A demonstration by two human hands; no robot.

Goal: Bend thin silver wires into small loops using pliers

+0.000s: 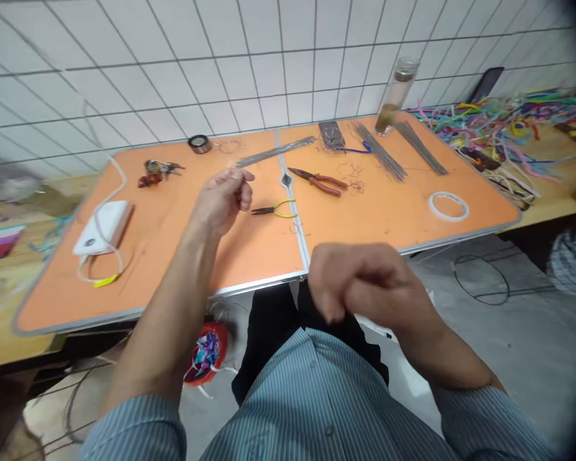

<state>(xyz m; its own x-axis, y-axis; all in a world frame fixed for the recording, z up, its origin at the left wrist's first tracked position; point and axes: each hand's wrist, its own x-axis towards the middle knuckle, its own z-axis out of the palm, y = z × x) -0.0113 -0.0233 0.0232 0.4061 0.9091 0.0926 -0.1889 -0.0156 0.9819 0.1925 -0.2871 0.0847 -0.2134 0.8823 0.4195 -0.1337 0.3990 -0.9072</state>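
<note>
Both hands are raised and well apart. The left hand [223,198] hangs over the orange, smooth-topped counter [254,256], fingers curled in towards the thumb; the right hand [360,278], at the near edge, is bent at the wrist, fingers folded, blurred. Cannot tell whether either pinches a fine strand.

Nearest the left hand: a long, slim bundle of straight grey wires [276,152], lying just beyond it, and small black-nosed pliers with thin yellow handles [272,210], just to its right.

Handling, my judgement: if a strand is pinched, a light fingertip grip and even tension should avoid kinks; wire this thin probably springs, so cut ends want keeping low.

Materials: heavier pliers with red-brown handles [319,181], metal, tapered; loose copper-coloured curls [355,186] beside them; a flat white ring [448,217], apparently tape, near the front edge.
</note>
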